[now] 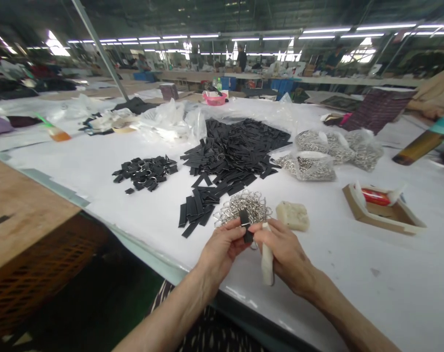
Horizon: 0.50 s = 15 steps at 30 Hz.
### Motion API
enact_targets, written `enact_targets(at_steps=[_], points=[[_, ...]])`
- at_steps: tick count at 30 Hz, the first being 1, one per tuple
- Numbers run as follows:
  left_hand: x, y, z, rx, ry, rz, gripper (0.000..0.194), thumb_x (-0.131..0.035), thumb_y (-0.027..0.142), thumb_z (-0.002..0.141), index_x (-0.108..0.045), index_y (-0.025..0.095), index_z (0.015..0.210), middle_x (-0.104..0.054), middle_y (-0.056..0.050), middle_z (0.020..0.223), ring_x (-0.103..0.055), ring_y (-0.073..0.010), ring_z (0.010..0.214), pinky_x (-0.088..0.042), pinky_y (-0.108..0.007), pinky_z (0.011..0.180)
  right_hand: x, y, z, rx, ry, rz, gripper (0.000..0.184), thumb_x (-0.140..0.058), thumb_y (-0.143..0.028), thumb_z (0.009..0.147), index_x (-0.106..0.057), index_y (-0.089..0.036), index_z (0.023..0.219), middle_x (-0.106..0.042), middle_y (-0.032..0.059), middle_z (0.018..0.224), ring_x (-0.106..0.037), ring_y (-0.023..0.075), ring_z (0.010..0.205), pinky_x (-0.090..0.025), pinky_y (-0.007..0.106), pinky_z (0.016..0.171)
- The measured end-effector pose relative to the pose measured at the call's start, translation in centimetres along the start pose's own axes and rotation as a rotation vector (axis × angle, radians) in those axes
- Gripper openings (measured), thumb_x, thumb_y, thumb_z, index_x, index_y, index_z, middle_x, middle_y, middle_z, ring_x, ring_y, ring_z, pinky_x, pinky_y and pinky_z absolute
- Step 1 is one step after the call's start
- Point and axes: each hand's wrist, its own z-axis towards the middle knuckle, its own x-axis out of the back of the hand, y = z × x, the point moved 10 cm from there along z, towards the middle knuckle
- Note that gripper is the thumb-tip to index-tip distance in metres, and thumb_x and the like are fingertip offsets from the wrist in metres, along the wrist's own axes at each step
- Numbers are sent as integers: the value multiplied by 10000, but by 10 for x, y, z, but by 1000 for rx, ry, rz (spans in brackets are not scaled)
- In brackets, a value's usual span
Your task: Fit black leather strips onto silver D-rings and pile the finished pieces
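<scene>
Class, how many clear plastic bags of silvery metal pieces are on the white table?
4 distinguishable, beyond the bare right hand: one front bag and, farther back, a left bag, a middle bag and a right bag. They overlap, so others may be hidden.

Bare tabletop [354,283] at near right; heaps farther off.
The right hand [282,249] could pass rightward, nearer than the pale block [293,216] and open carton [390,226]. Metal rings [249,203] stand just beyond both hands, backed by black strips [240,151]. From the left hand [220,249], a bare band runs left, bounded on its far side by the small black pile [144,171].
</scene>
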Motion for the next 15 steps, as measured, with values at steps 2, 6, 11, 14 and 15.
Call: enact_targets(at_steps=[2, 6, 11, 14, 15], points=[[1, -6, -2, 32, 30, -39, 237, -552, -30, 703, -552, 117, 888, -674, -46, 666, -622, -121, 544, -526, -267, 627, -2, -3, 0, 36, 25, -72, 193, -420, -77, 827, -540, -216, 765, -643, 71, 916, -536, 192, 793, -441, 333, 703], [-2, -15, -4, 80, 22, -86, 258, -545, -45, 682, -535, 138, 864, -679, -53, 677, -644, -148, 568, -526, -292, 657, 0, 0, -2, 23, 63, -112, 230, -389, -82, 844, -527, -224, 728, -648, 63, 838, -543, 191, 771, -446, 334, 683], [-17, -17, -5, 154, -138, -110, 54, -538, 67, 746, -572, 108, 747, -682, -79, 645, -658, -177, 572, -526, -303, 653, 1, 7, -6, -32, 59, -40, 222, -391, -91, 849, -511, -216, 710, -643, 60, 837, -530, 184, 751, -429, 334, 672], [-14, -18, -1, 148, -132, -53, 68, -585, 154, 752, -562, 120, 698, -665, -51, 584, -637, -172, 496, -529, -310, 584, -2, 10, -8, -57, 41, 4, 217, -397, -98, 847, -489, -210, 686, -635, 55, 834, -523, 175, 729, -417, 325, 674], [-12, -18, 0, 126, -114, -35, 74, -612, 139, 725, -549, 132, 687, -656, -31, 565, -627, -168, 473, -529, -314, 567, -4, 12, -8, -80, 39, 30, 203, -412, -103, 842, -486, -210, 685, -632, 49, 831, -524, 171, 724, -415, 320, 680]])
